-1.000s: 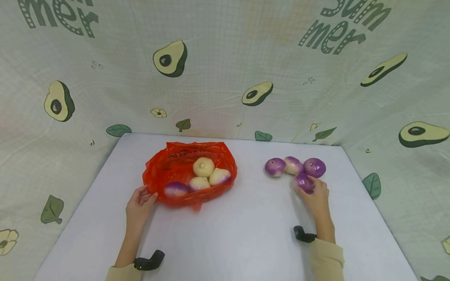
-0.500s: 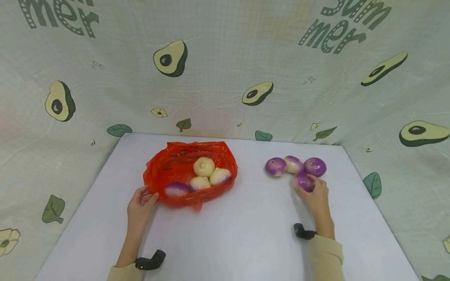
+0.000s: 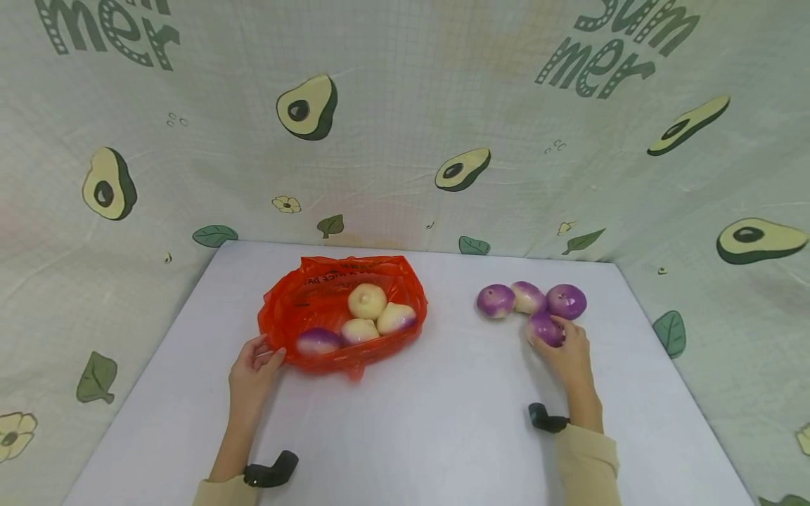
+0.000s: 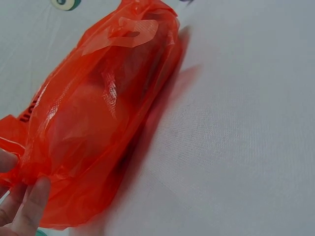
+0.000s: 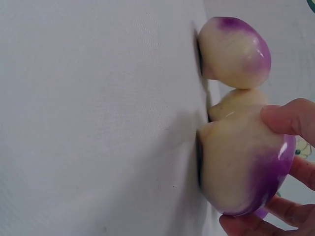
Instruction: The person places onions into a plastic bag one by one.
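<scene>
My left hand (image 3: pixel 249 372) pinches the near left rim of a red plastic bag (image 3: pixel 342 362), whose mouth is spread wide. In the left wrist view the thin bag wall (image 4: pixel 88 132) hides what lies inside. From the head, several purple-and-white turnips show in it, among them a pale turnip (image 3: pixel 367 301) and a purple-topped turnip (image 3: pixel 318 341). At the right, my right hand (image 3: pixel 569 355) grips a turnip (image 5: pixel 241 167) between thumb and fingers, its pale underside right at the tabletop.
Behind the gripped turnip sit a left turnip (image 3: pixel 496 301), a middle turnip (image 3: pixel 529 298) and a right turnip (image 3: pixel 566 301), close together. A white table (image 3: pixel 405 436) spans the front. Its back edge meets an avocado-print cloth (image 3: pixel 380 126), which also rises at both sides.
</scene>
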Available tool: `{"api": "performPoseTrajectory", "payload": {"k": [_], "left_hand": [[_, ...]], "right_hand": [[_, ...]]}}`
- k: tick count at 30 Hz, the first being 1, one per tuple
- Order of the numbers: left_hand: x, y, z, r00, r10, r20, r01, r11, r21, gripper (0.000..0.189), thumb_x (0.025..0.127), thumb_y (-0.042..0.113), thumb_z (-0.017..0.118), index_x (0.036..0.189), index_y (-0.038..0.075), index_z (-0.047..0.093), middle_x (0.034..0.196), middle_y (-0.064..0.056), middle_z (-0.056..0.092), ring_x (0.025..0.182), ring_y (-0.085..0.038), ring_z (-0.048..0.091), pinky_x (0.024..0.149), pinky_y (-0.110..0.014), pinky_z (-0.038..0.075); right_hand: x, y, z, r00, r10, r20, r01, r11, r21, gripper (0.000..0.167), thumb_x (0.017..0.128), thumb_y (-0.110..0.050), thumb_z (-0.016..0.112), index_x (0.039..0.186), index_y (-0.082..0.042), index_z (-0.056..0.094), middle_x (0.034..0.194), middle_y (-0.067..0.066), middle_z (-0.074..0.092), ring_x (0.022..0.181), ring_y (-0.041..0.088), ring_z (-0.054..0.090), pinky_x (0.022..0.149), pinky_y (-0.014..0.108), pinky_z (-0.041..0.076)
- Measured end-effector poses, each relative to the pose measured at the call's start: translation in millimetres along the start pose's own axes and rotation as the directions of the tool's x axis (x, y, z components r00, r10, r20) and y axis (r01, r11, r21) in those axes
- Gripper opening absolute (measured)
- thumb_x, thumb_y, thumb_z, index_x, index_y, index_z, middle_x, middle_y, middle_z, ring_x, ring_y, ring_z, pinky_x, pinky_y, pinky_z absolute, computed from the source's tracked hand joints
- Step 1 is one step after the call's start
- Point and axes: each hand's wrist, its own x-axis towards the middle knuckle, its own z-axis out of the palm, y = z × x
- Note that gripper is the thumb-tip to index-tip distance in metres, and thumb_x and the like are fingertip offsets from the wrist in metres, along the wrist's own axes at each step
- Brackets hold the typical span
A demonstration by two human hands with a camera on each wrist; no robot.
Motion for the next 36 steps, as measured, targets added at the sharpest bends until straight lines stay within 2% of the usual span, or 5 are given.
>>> {"api": "performPoseTrajectory", "payload": {"k": [4, 13, 25, 31, 36], "left_hand": [[-1.1, 1.2, 0.1, 1.000, 0.010, -0.001, -0.010, 1.000, -0.003, 0.045, 0.091, 0.025, 0.059, 0.131, 0.007, 0.048, 0.116, -0.014, 0.055, 0.077, 0.013, 0.050, 0.069, 0.001, 0.042], [-1.1, 1.6, -0.3, 1.000, 0.006, -0.002, -0.006, 1.000, 0.001, 0.045, 0.091, 0.027, 0.059, 0.131, 0.008, 0.048, 0.116, -0.013, 0.055, 0.077, 0.014, 0.050, 0.069, 0.001, 0.041], [-0.3, 2.3, -0.4, 1.000, -0.005, -0.001, 0.005, 1.000, 0.009, 0.044, 0.091, 0.027, 0.059, 0.131, 0.010, 0.048, 0.116, -0.011, 0.055, 0.079, 0.011, 0.051, 0.069, 0.001, 0.041], [-0.1, 2.9, -1.2, 1.000, -0.010, 0.005, 0.010, 1.000, 0.008, 0.045, 0.091, 0.029, 0.058, 0.131, 0.011, 0.048, 0.117, -0.011, 0.055, 0.079, 0.011, 0.051, 0.069, 0.001, 0.042], [0.1, 1.3, -1.3, 1.000, -0.004, -0.001, 0.004, 1.000, 0.003, 0.043, 0.091, 0.026, 0.059, 0.130, 0.010, 0.049, 0.115, -0.011, 0.056, 0.077, 0.012, 0.051, 0.069, 0.001, 0.042]], "right_hand": [[-3.1, -2.2, -0.5, 1.000, -0.008, 0.012, 0.008, 1.000, -0.001, 0.066, 0.086, -0.026, 0.065, 0.138, 0.001, 0.035, 0.133, 0.033, 0.032, 0.117, 0.045, 0.037, 0.098, 0.059, 0.033], [-14.3, -8.5, 1.5, 0.998, -0.005, 0.067, 0.003, 0.999, 0.035, 0.068, 0.086, -0.029, 0.066, 0.140, -0.002, 0.034, 0.135, 0.030, 0.033, 0.120, 0.044, 0.037, 0.100, 0.057, 0.034], [-28.8, -24.3, 17.2, 0.994, -0.041, 0.105, 0.028, 0.992, 0.121, 0.067, 0.084, -0.027, 0.068, 0.138, -0.003, 0.035, 0.135, 0.023, 0.037, 0.118, 0.039, 0.042, 0.100, 0.050, 0.039], [-34.5, -41.1, 28.4, 0.991, -0.128, 0.048, 0.119, 0.981, 0.154, 0.063, 0.081, -0.023, 0.072, 0.133, -0.004, 0.042, 0.129, 0.020, 0.044, 0.113, 0.034, 0.046, 0.096, 0.048, 0.043], [-38.8, -61.1, 35.6, 0.975, -0.223, 0.012, 0.218, 0.961, 0.169, 0.061, 0.079, -0.016, 0.074, 0.131, -0.003, 0.044, 0.125, 0.018, 0.047, 0.109, 0.031, 0.049, 0.091, 0.047, 0.047]]}}
